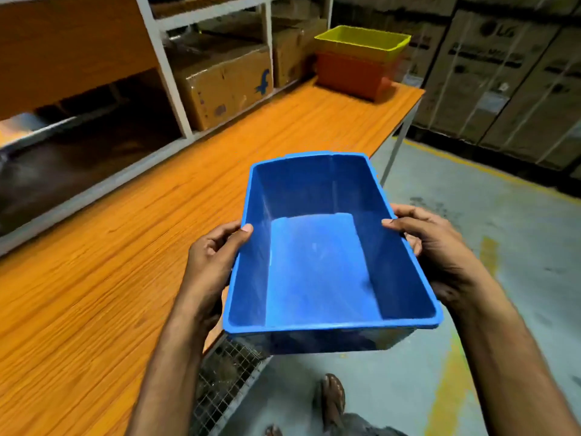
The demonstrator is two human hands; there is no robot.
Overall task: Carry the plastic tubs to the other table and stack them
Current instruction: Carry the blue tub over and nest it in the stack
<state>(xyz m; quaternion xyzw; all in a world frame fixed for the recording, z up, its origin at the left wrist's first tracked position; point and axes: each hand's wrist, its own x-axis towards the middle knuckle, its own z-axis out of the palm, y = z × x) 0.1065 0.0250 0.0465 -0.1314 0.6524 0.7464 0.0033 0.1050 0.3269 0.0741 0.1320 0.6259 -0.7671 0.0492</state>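
The blue tub (327, 247) is in the air, empty, its open side up, held just past the near edge of the worktop (125, 247) and partly over the floor (487, 247). Its long axis runs away from the person, and it points roughly toward the far end of the worktop. The left hand (210, 262) has closed its grip on the left long rim, the thumb lying over the rim on the inner wall and the fingers under the lip outside. The right hand (430, 243) does the same on the right long rim, so both hands share the tub and neither is free. At the far right corner of the worktop stands the stack: a yellow tub (361, 42) nested in an orange tub (352, 73). It lies well apart from the blue tub, ahead and a little to the right, so the right hand is on the nearer side. I judge that the carrying is in progress and the stacking of this tub is not yet done. The next move probably needs the tub brought forward along the worktop, lifted above the yellow rim, its long axis turned to match the stack, then lowered straight in. Cartons (226, 86) sit on the shelf behind.
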